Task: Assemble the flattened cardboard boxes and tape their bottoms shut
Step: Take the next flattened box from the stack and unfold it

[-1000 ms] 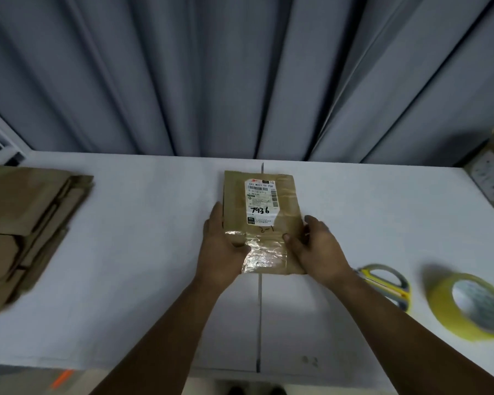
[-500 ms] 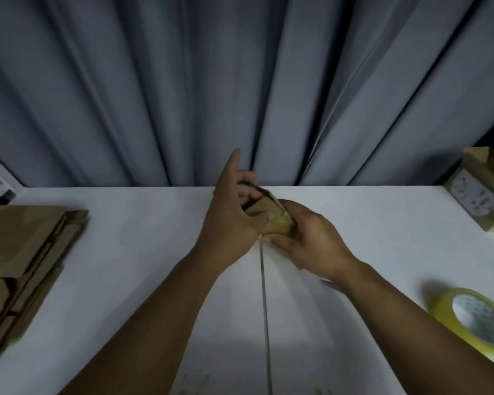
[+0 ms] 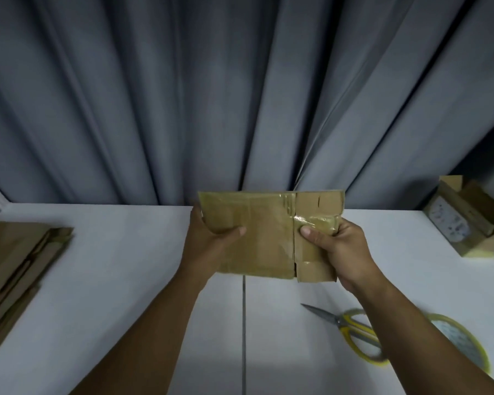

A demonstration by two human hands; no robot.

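Observation:
I hold a flattened brown cardboard box [image 3: 264,238], with old shiny tape on it, upright above the white table [image 3: 126,280]. My left hand [image 3: 211,240] grips its left edge, thumb on the near face. My right hand [image 3: 337,249] grips its right flaps, thumb pressed near the taped seam. A yellow tape roll [image 3: 459,342] lies on the table at the lower right, partly hidden by my right forearm. Yellow-handled scissors [image 3: 345,326] lie beside it.
A stack of flattened cardboard boxes [image 3: 15,269] sits at the table's left edge. An assembled box with a white label [image 3: 465,220] stands at the far right. Grey curtains [image 3: 240,95] hang right behind the table. A seam [image 3: 243,323] runs down the table's middle.
The box lay flat on the table label-up a second ago. Both hands lifted and turned it, and now hold it spread upright with the taped side facing me.

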